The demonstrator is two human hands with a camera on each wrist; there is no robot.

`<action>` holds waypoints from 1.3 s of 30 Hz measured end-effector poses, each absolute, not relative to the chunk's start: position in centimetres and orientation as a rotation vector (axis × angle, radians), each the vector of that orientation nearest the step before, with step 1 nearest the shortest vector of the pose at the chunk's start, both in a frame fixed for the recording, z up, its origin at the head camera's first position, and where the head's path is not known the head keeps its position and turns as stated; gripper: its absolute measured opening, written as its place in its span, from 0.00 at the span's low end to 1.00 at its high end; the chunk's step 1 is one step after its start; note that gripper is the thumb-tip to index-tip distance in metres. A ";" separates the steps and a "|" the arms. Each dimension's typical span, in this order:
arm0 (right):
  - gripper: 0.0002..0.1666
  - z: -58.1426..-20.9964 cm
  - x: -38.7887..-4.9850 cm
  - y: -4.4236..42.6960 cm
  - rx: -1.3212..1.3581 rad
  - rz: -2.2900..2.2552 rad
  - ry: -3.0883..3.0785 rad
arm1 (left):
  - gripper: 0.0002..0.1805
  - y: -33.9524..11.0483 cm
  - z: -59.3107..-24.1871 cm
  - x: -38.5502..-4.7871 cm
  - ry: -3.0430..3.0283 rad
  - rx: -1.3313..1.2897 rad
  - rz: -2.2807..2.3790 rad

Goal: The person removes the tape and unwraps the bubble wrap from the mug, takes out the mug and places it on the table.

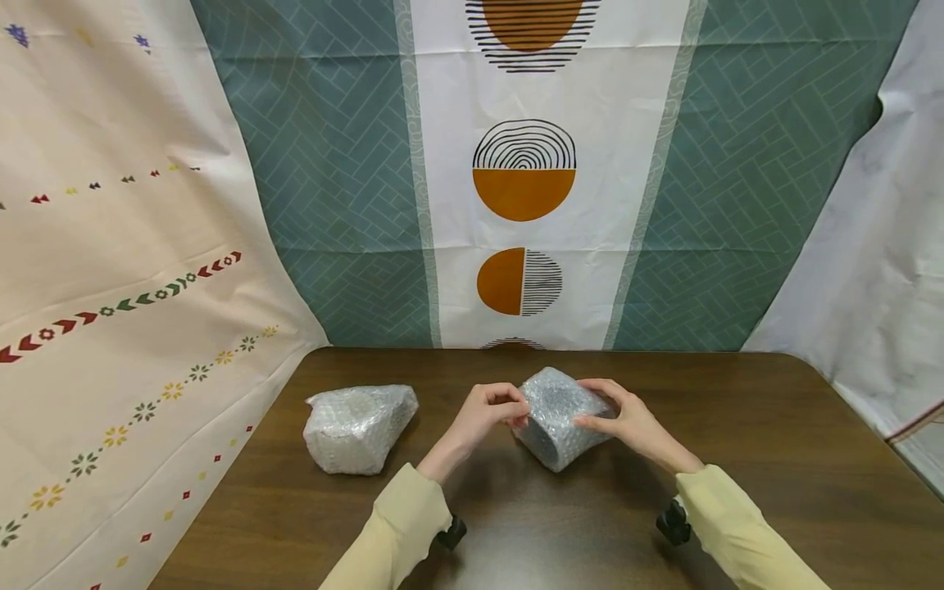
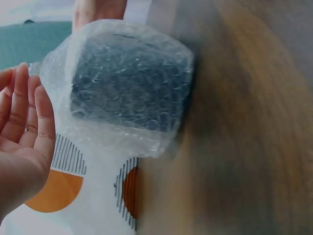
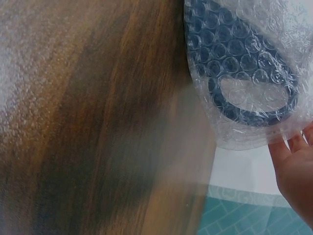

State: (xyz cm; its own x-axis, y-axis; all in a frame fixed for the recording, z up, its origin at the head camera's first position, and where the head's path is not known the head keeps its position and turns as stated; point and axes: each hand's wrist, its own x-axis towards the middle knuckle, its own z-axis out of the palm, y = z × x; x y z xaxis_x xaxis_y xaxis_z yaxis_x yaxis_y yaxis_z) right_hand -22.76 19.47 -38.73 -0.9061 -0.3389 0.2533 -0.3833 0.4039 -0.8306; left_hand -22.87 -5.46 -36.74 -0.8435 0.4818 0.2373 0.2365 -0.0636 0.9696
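A dark mug in bubble wrap [image 1: 558, 410] stands in front of me on the wooden table. Through the clear bubbles its dark body [image 2: 129, 83] shows in the left wrist view, and its handle loop [image 3: 254, 117] in the right wrist view. My right hand [image 1: 627, 416] grips the bundle from the right, thumb on the near side and fingers on the far side. On the left, my left hand [image 1: 487, 412] is at the edge of the wrap, its fingers [image 2: 45, 117] loosely bent. Whether those fingertips touch the plastic, I cannot tell.
A second bundle in bubble wrap [image 1: 360, 430] lies at the left of the brown table [image 1: 560, 524]; its contents are hidden. Patterned cloth [image 1: 339, 164] hangs behind the table's far edge, with light cloth [image 1: 147, 328] along the left side.
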 end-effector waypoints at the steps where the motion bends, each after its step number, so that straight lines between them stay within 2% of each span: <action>1: 0.34 -38.7 -22.8 19.4 0.666 1.551 -2.599 | 0.06 -5.5 -36.5 -22.9 2.024 0.807 2.013; 10: 0.35 -40.9 -24.2 20.3 0.686 1.551 -2.575 | 0.06 -6.3 -35.5 -23.1 2.140 0.918 1.897; 25: 0.35 -41.9 -24.7 20.5 0.685 1.590 -2.567 | 0.08 -8.3 -36.0 -23.6 2.393 0.753 1.707; 39: 0.35 -41.7 -24.6 20.6 0.687 1.592 -2.575 | 0.07 -9.0 -36.6 -23.9 2.384 0.672 1.801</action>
